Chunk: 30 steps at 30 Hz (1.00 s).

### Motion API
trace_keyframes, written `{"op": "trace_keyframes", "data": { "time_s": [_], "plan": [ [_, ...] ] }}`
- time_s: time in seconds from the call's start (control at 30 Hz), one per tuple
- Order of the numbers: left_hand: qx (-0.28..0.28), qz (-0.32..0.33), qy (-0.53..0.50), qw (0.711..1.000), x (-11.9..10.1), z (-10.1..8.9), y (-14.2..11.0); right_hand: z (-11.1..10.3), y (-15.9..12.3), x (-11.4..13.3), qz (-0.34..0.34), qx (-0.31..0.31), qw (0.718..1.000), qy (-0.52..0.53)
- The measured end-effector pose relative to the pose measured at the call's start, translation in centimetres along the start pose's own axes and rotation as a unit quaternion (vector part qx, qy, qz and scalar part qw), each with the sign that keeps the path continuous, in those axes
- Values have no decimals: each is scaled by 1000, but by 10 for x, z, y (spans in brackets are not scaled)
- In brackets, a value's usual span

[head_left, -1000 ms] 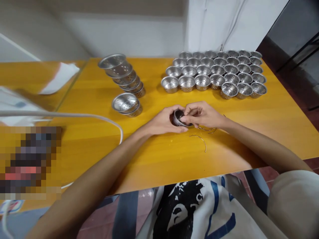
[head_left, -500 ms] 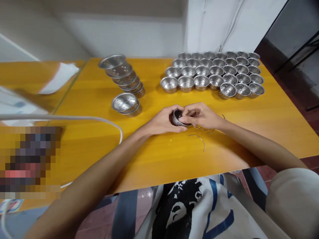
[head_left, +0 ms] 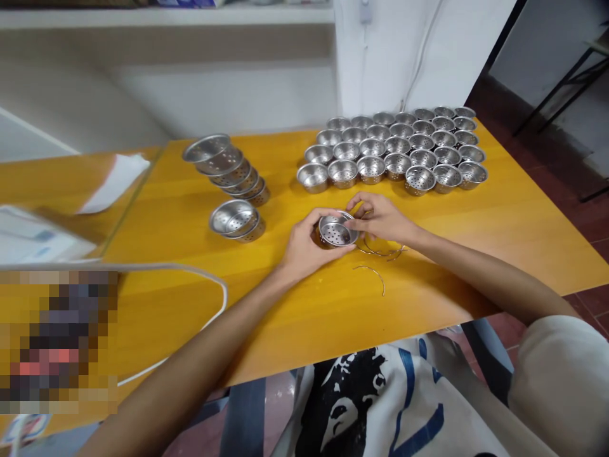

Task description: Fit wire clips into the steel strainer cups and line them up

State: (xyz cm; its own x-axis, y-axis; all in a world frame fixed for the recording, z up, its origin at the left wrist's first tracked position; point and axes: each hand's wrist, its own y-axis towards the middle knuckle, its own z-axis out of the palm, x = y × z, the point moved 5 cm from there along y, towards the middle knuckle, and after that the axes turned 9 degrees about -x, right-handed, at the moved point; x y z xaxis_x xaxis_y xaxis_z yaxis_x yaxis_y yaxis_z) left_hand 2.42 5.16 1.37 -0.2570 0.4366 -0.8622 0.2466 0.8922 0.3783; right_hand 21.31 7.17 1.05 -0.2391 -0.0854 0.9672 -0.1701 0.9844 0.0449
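A small perforated metal cup (head_left: 337, 233) is tilted toward me above the table, its holed bottom showing. My left hand (head_left: 304, 244) wraps round its left side, thumb below and fingers over the top. At the cup's right rim is my right hand (head_left: 378, 218), its thumb on the edge and its other fingers curled, so it seems to grip the rim. Thin curved wire pieces (head_left: 380, 254) lie beneath the right hand, and another curved wire (head_left: 379, 277) lies closer to me.
Rows of similar perforated cups (head_left: 372, 169) stand at the back right of the yellow table (head_left: 304, 330). To the left lean a tall nested stack (head_left: 228, 166) and a short stack (head_left: 235, 219). A white cable (head_left: 216, 277) loops at the left, near papers (head_left: 42, 235).
The cup has turned so its inside faces me more. My right fingers have drawn back from inside it to the rim. The view has tipped up slightly.
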Motion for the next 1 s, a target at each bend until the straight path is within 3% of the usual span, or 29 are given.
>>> {"op": "trace_keyframes", "data": {
  "time_s": [0.1,0.2,0.3,0.43,0.57,0.67,0.77,0.9,0.93,1.0],
  "plan": [
    [-9,30,-2,1000,0,4,-2,-12,8,4,9,9,999,-49],
    [9,53,9,999,2,6,0,-51,20,23,-74,-63,980,-173],
    [16,71,73,995,5,4,1,-95,28,38,-146,-132,920,-338],
    [14,102,132,986,5,3,1,-124,34,32,-138,-157,847,-489],
    [10,109,156,982,9,5,1,-119,34,19,-162,-160,769,-597],
    [11,124,180,976,3,7,0,-114,34,12,-178,-151,750,-619],
    [-7,140,253,957,-17,3,-3,-112,33,17,-178,-166,752,-613],
    [-150,97,380,908,-40,-30,-4,-92,16,48,-185,-175,775,-578],
    [-188,80,396,895,-40,-40,-4,-80,9,55,-182,-145,788,-570],
    [-243,39,422,873,-33,-57,-2,-48,-10,62,-150,-23,816,-558]
  ]
}}
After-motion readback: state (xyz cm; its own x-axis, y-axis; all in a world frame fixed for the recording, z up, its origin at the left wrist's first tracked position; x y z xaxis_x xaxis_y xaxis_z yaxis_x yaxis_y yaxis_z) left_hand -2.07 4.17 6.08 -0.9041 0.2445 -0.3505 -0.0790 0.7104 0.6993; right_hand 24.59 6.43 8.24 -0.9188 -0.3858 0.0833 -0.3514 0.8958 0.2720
